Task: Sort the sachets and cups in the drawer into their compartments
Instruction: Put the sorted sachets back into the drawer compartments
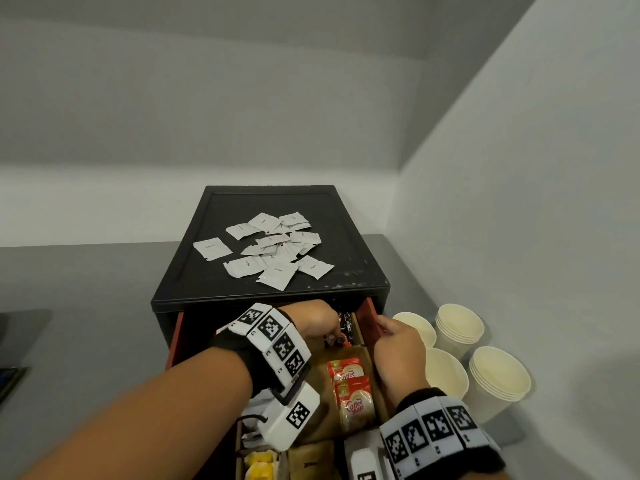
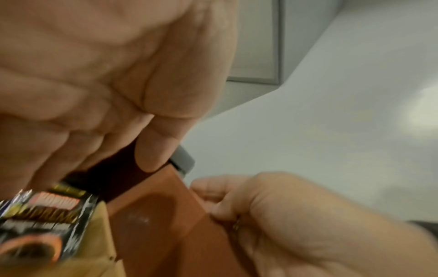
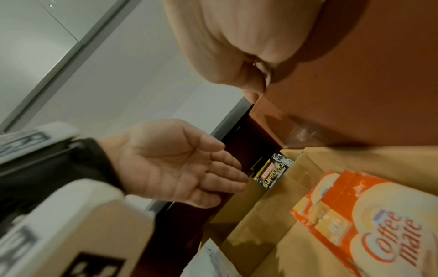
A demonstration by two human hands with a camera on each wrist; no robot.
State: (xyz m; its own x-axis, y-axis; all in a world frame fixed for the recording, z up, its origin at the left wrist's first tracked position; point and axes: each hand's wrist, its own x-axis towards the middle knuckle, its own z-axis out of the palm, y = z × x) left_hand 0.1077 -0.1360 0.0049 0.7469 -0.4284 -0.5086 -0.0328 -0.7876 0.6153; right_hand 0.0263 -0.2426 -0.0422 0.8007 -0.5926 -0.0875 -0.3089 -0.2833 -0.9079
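Sachets of dark coffee mix (image 3: 272, 172) stand upright in the drawer's (image 1: 367, 318) rear compartment as the left hand (image 3: 175, 168) reaches in, fingers relaxed and empty; the right hand (image 1: 398, 344) grips the drawer's wall. Light, crinkly and probably slippery, they are best pinched by the top edge.

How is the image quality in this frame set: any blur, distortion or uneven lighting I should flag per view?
Head view: sharp, white sachets legible, wide-angle bending at the walls. Left wrist view: heavy blur, left hand soft, dark sachets smeared, bright patch on the wall. Right wrist view: Coffee-mate sachets readable but soft, right hand out of focus.
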